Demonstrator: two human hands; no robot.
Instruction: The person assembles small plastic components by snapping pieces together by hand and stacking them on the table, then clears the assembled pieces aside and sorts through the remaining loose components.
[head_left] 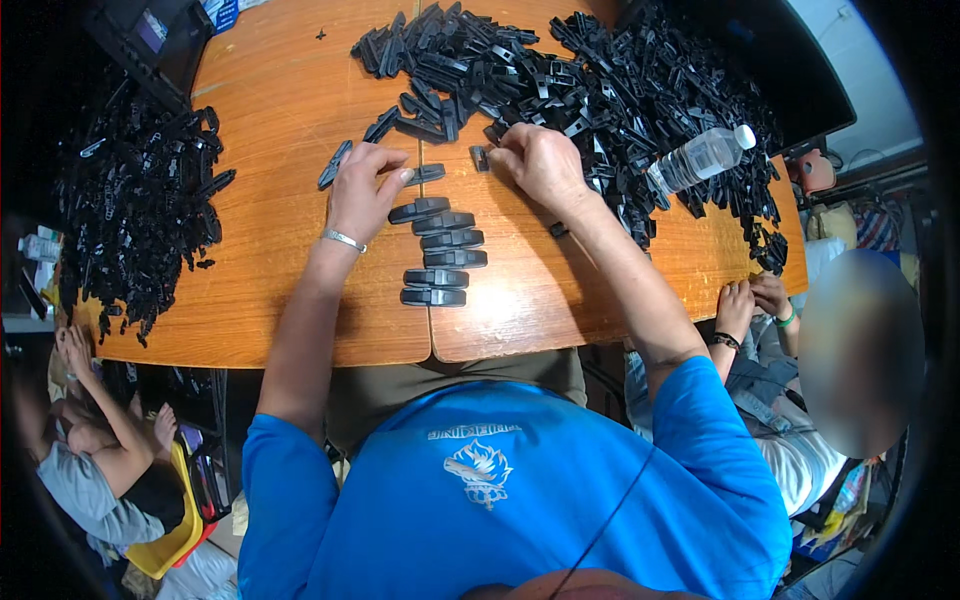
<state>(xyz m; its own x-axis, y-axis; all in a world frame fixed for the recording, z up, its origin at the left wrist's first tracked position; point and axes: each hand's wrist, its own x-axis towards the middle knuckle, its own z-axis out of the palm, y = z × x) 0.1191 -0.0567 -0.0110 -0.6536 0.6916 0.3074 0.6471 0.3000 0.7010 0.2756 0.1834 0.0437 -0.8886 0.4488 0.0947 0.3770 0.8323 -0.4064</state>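
Observation:
My left hand (368, 185), with a bracelet at its wrist, is closed, thumb and fingertips at the left end of a long black plastic clip-like piece (428, 173). Another such piece (335, 165) lies by the outer side of that hand. My right hand (545, 165) is curled, its fingertips on a small dark piece (480, 158) just right of the table seam. Between my forearms several black clip-like pieces (453, 240) lie crosswise in a staggered column running toward me. Their exact kind is too small to tell.
A big heap of black parts (630, 100) covers the far right of the wooden table (270, 110); a clear bottle (705, 160) lies on it. Another heap (150, 200) is at the left. One person's hands (745, 305) rest at the right edge, another's hand (73, 350) at the left.

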